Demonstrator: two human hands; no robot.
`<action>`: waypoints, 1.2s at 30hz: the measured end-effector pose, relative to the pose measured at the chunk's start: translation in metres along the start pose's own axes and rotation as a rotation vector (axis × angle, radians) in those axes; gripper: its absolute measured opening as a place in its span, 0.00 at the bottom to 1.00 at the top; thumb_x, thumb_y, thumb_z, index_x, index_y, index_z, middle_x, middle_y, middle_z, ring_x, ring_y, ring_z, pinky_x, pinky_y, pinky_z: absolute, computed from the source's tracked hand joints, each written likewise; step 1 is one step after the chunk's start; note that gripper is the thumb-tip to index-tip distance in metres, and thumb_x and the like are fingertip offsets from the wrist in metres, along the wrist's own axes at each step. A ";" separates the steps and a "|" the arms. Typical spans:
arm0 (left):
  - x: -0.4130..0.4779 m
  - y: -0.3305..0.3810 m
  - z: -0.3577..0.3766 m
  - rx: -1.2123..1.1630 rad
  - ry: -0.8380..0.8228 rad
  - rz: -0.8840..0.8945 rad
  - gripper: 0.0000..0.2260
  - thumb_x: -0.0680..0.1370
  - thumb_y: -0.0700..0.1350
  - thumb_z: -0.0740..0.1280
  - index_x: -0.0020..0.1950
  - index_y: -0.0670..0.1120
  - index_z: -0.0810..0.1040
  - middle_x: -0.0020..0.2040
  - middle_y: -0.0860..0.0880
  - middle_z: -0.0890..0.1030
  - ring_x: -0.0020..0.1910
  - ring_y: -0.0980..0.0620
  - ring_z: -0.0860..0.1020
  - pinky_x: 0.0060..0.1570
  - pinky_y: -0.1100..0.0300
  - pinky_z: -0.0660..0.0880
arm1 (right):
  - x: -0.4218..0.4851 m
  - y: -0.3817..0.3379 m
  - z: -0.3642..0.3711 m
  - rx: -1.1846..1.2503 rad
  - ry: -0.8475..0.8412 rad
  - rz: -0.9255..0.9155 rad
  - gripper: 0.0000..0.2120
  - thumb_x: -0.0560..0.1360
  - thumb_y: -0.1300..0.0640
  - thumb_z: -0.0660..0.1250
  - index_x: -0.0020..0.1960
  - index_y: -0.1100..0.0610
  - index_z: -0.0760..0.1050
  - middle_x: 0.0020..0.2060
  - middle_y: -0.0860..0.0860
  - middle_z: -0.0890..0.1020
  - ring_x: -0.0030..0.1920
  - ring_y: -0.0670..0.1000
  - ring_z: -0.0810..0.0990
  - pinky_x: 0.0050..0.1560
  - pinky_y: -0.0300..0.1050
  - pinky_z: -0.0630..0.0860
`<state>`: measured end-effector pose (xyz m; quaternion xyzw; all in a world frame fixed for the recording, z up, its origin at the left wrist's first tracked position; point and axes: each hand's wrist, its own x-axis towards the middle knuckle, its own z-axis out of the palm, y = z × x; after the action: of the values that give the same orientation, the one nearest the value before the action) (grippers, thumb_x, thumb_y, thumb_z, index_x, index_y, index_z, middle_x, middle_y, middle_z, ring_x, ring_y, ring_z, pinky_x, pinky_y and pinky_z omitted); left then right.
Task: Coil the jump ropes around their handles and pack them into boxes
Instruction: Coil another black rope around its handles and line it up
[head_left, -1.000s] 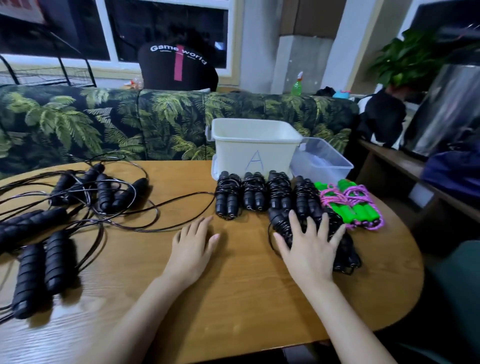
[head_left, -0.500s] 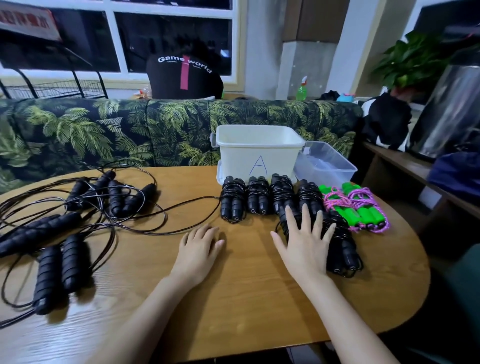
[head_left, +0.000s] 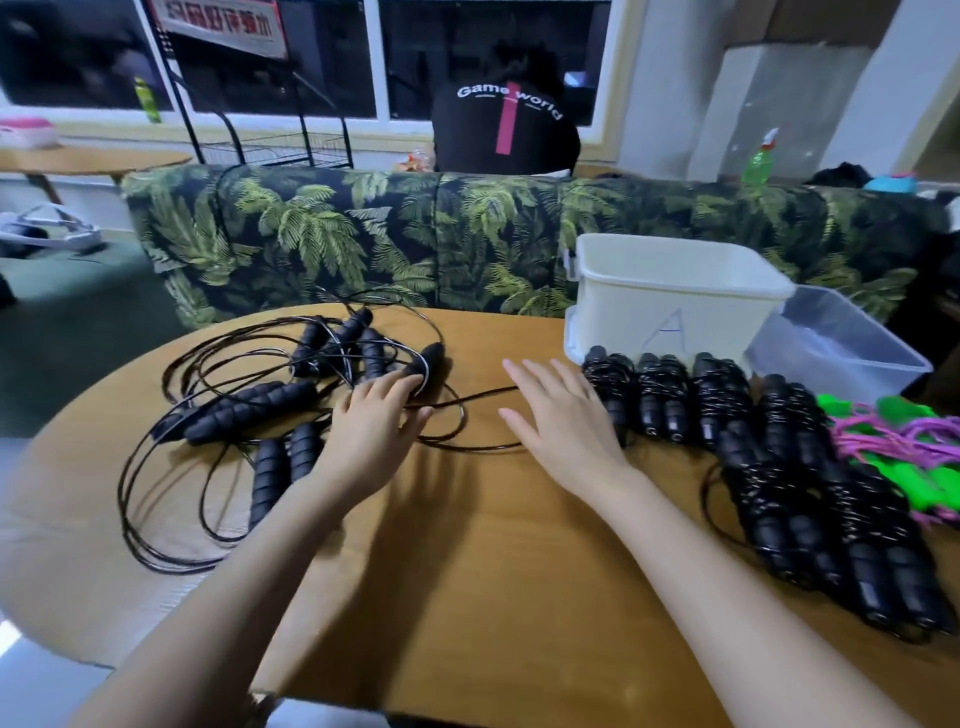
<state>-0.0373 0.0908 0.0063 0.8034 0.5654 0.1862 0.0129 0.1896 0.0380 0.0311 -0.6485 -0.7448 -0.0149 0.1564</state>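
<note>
- Fingertips (head_left: 396, 389) of left hand (head_left: 371, 431) touching one black foam handle (head_left: 425, 364); fingers straight and spread, palm down, nothing gripped.
- Under and to the left of that hand: tangled black jump ropes (head_left: 249, 410), uncoiled, thin cord looping out past the wrist and across toward the other hand.
- Right hand (head_left: 563, 421) flat and open too, fingers straight, holding nothing, over round wooden table (head_left: 467, 571); cannot tell whether resting on the wood.
- Just right of its fingers: row of coiled black jump ropes (head_left: 665, 400), cords wound round paired handles; more of them heaped nearer, beside the right forearm.
- Beyond the right fingertips: white plastic box marked "A" (head_left: 675, 291), clear plastic box (head_left: 841, 353) beside it.
- Far right of both hands: green-handled rope with pink cord (head_left: 893, 436).
- Beyond the table: palm-print sofa (head_left: 363, 234).
</note>
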 end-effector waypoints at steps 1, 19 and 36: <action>0.008 -0.009 -0.003 0.012 0.001 -0.017 0.22 0.83 0.55 0.59 0.76 0.51 0.66 0.76 0.49 0.67 0.73 0.45 0.64 0.70 0.46 0.60 | 0.014 -0.006 0.006 0.003 -0.024 -0.020 0.27 0.84 0.42 0.53 0.80 0.48 0.54 0.78 0.50 0.61 0.79 0.56 0.54 0.77 0.55 0.54; 0.116 -0.079 0.004 -0.008 -0.041 0.174 0.36 0.75 0.69 0.38 0.55 0.52 0.82 0.51 0.52 0.81 0.57 0.48 0.75 0.63 0.51 0.61 | 0.108 -0.010 0.076 0.366 -0.308 -0.169 0.15 0.79 0.54 0.69 0.65 0.48 0.79 0.42 0.37 0.75 0.42 0.37 0.74 0.49 0.36 0.74; 0.068 -0.093 0.003 0.034 0.083 0.180 0.20 0.79 0.63 0.58 0.41 0.49 0.77 0.26 0.55 0.67 0.31 0.47 0.73 0.36 0.57 0.68 | 0.111 0.002 0.067 0.210 -0.110 -0.274 0.12 0.82 0.50 0.61 0.60 0.49 0.80 0.53 0.43 0.80 0.57 0.47 0.72 0.48 0.48 0.76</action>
<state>-0.1006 0.1869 0.0010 0.8427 0.4940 0.2102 -0.0411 0.1651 0.1604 -0.0049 -0.5208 -0.8312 0.0772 0.1789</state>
